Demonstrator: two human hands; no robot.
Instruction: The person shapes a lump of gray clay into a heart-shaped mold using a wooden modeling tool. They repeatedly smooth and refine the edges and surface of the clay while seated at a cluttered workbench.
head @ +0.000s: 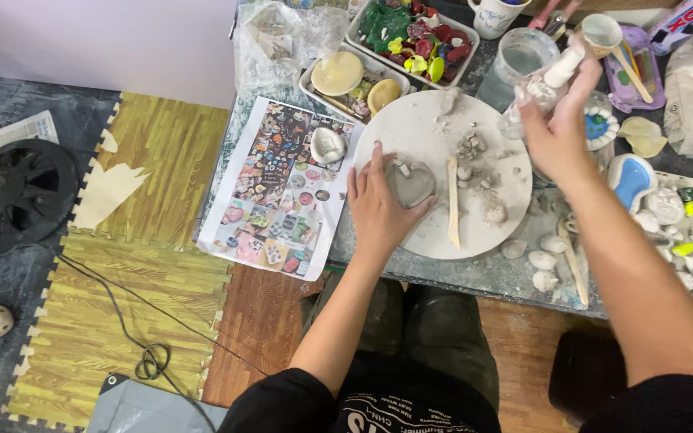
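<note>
My left hand [378, 210] rests on a round white work board [491, 172], its fingers curled around a heart-shaped lump of grey clay [411, 183]. My right hand [557, 128] is raised above the board's right rim and grips a small clear spray bottle with a white cap [545, 82], tilted. A wooden modelling stick [453, 200] lies on the board just right of the heart. Bits of clay [471, 148] are scattered near the board's middle.
A printed colour sheet [278, 188] with a small white dish [328, 144] lies left of the board. Trays of painted pieces [415, 36], a glass jar [519, 60] and a mug [495, 14] stand behind. Painted clay shapes [667, 204] crowd the right. Foam mats [134, 273] cover the floor.
</note>
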